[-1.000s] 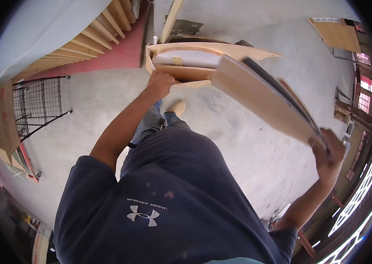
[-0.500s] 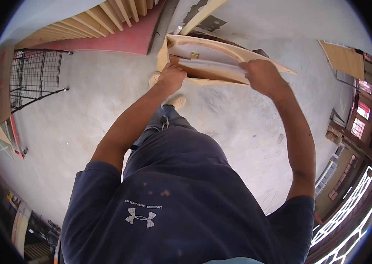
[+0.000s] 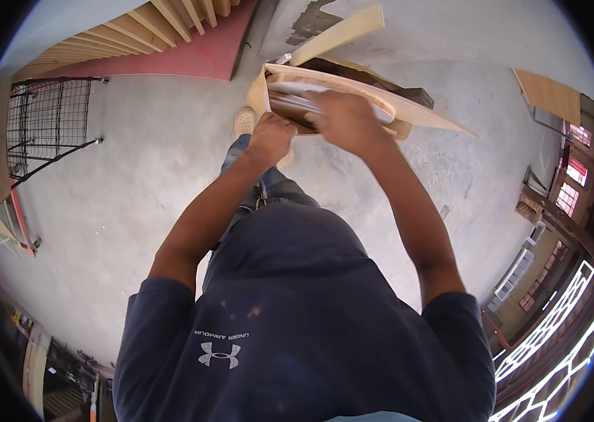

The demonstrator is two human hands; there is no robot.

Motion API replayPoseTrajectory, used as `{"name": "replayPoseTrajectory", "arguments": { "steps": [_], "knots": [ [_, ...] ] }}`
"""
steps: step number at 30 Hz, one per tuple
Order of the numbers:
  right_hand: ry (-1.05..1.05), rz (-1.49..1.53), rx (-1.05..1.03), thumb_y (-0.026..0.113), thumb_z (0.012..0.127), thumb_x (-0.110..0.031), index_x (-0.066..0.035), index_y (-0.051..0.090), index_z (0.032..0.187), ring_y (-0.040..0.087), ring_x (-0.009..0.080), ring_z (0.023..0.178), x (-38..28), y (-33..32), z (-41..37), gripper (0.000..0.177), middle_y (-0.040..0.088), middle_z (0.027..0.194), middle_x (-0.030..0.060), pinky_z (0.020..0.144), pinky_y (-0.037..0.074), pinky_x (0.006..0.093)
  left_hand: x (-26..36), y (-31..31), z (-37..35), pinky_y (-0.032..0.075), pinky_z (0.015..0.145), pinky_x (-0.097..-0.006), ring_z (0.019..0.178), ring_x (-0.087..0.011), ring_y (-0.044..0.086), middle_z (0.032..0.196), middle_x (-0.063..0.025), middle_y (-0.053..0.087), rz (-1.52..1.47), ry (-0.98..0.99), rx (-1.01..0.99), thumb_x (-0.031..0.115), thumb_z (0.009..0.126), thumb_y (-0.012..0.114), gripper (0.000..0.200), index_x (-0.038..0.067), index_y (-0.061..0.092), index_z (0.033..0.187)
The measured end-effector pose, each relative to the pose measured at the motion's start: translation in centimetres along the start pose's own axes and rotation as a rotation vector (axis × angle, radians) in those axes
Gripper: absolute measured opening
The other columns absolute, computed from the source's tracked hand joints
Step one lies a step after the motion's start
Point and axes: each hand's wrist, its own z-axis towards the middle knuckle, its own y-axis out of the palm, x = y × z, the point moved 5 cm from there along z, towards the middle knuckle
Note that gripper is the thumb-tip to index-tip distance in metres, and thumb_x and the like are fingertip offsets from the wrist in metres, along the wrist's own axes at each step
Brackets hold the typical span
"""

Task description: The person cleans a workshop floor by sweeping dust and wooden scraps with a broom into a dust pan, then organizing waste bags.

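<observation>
Near the top centre stands a wooden box-like stack of boards point(image 3: 416, 117), with white-faced panels point(image 3: 297, 100) leaning inside it. My left hand point(image 3: 273, 138) is closed around the near edge of the wood at its left end. My right hand point(image 3: 348, 121) is over the middle of the opening, beside the white panels. Its fingers are blurred and partly hidden behind the hand. A light wood strip point(image 3: 339, 34) slants up behind the stack.
A black wire rack point(image 3: 49, 126) stands on the concrete floor point(image 3: 149, 141) at left. Slatted wood on a red panel point(image 3: 198, 60) lies at upper left. A plywood board point(image 3: 549, 95) is at upper right. My tan clog point(image 3: 244, 122) is close beside the stack.
My right hand has left the right end of the near panel and moved left to the middle of the opening. My left hand stays at the left end.
</observation>
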Motion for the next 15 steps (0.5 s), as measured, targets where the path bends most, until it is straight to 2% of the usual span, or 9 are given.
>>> {"name": "replayPoseTrajectory", "arguments": {
  "steps": [2, 4, 5, 7, 8, 10, 12, 14, 15],
  "knots": [
    [0.260, 0.056, 0.093, 0.062, 0.078, -0.018, -0.004, 0.060, 0.105, 0.062, 0.0305, 0.079, 3.4, -1.3, -2.9, 0.030, 0.065, 0.090, 0.0138, 0.074, 0.048, 0.0389, -0.5, -0.4, -0.1, 0.039, 0.081, -0.0334, 0.079, -0.0195, 0.058, 0.074, -0.0031, 0.062, -0.011, -0.047, 0.004, 0.010, 0.067, 0.059, 0.006, 0.012, 0.062, 0.071],
    [0.404, 0.037, 0.172, 0.062, 0.079, -0.018, -0.004, 0.059, 0.106, 0.061, 0.0315, 0.083, 7.3, -1.0, -6.5, 0.031, 0.065, 0.091, 0.0146, 0.075, 0.048, 0.0397, -0.6, -0.5, 0.1, 0.039, 0.081, -0.0334, 0.079, -0.0196, 0.058, 0.073, -0.0034, 0.062, -0.019, -0.077, 0.003, 0.010, 0.067, 0.059, 0.006, 0.013, 0.063, 0.072],
    [0.412, 0.041, 0.180, 0.062, 0.079, -0.018, -0.004, 0.059, 0.106, 0.061, 0.0315, 0.083, 8.4, -0.3, -8.3, 0.031, 0.065, 0.091, 0.0146, 0.075, 0.048, 0.0397, -0.6, -0.3, 0.1, 0.039, 0.080, -0.0341, 0.078, -0.0203, 0.057, 0.073, -0.0037, 0.062, -0.027, -0.057, -0.006, 0.010, 0.069, 0.059, 0.006, 0.012, 0.063, 0.072],
    [0.598, 0.006, 0.006, 0.062, 0.078, -0.017, -0.005, 0.057, 0.110, 0.060, 0.0322, 0.086, 10.0, 2.2, -11.0, 0.035, 0.063, 0.096, 0.0152, 0.075, 0.048, 0.0405, -0.8, -0.4, 0.2, 0.039, 0.079, -0.0348, 0.077, -0.0209, 0.057, 0.074, -0.0040, 0.062, -0.024, -0.031, -0.027, 0.009, 0.072, 0.059, 0.006, 0.012, 0.064, 0.073],
    [0.609, 0.019, 0.014, 0.062, 0.078, -0.017, -0.005, 0.057, 0.110, 0.060, 0.0322, 0.086, 10.1, 3.4, -11.3, 0.035, 0.063, 0.096, 0.0152, 0.075, 0.048, 0.0405, -0.6, -0.5, 0.4, 0.039, 0.079, -0.0347, 0.077, -0.0210, 0.057, 0.075, -0.0041, 0.063, -0.034, -0.025, -0.022, 0.009, 0.072, 0.059, 0.006, 0.012, 0.064, 0.073],
    [0.480, 0.004, 0.090, 0.063, 0.077, -0.016, -0.007, 0.055, 0.112, 0.060, 0.0333, 0.088, 9.7, 5.1, -11.2, 0.038, 0.060, 0.104, 0.0151, 0.074, 0.048, 0.0416, -0.2, -0.5, 0.9, 0.039, 0.080, -0.0347, 0.077, -0.0211, 0.057, 0.075, -0.0041, 0.063, -0.039, -0.005, -0.034, 0.009, 0.072, 0.059, 0.007, 0.013, 0.064, 0.073],
    [0.541, 0.019, 0.020, 0.063, 0.077, -0.016, -0.007, 0.054, 0.112, 0.059, 0.0331, 0.087, 9.5, 6.3, -9.1, 0.038, 0.057, 0.104, 0.0139, 0.072, 0.049, 0.0414, -0.1, -0.5, 1.2, 0.038, 0.081, -0.0342, 0.079, -0.0211, 0.058, 0.072, -0.0040, 0.062, 0.017, -0.001, -0.090, 0.009, 0.070, 0.057, 0.010, 0.013, 0.066, 0.072],
    [0.471, -0.061, 0.060, 0.059, 0.077, -0.012, -0.005, 0.056, 0.098, 0.061, 0.0309, 0.082, 10.2, 7.6, -6.9, 0.023, 0.057, 0.095, 0.0130, 0.068, 0.051, 0.0397, 0.2, -0.5, 1.7, 0.038, 0.081, -0.0342, 0.080, -0.0213, 0.058, 0.074, -0.0040, 0.063, 0.045, 0.002, -0.159, 0.009, 0.071, 0.056, 0.012, 0.013, 0.066, 0.074],
    [0.483, -0.047, 0.067, 0.059, 0.077, -0.012, -0.005, 0.056, 0.098, 0.061, 0.0309, 0.082, 11.0, 8.8, -6.3, 0.023, 0.057, 0.095, 0.0130, 0.068, 0.051, 0.0397, 0.2, -0.4, 1.9, 0.038, 0.081, -0.0342, 0.081, -0.0215, 0.058, 0.076, -0.0041, 0.063, 0.065, -0.008, -0.208, 0.009, 0.071, 0.055, 0.013, 0.013, 0.067, 0.076]
  ]
}}
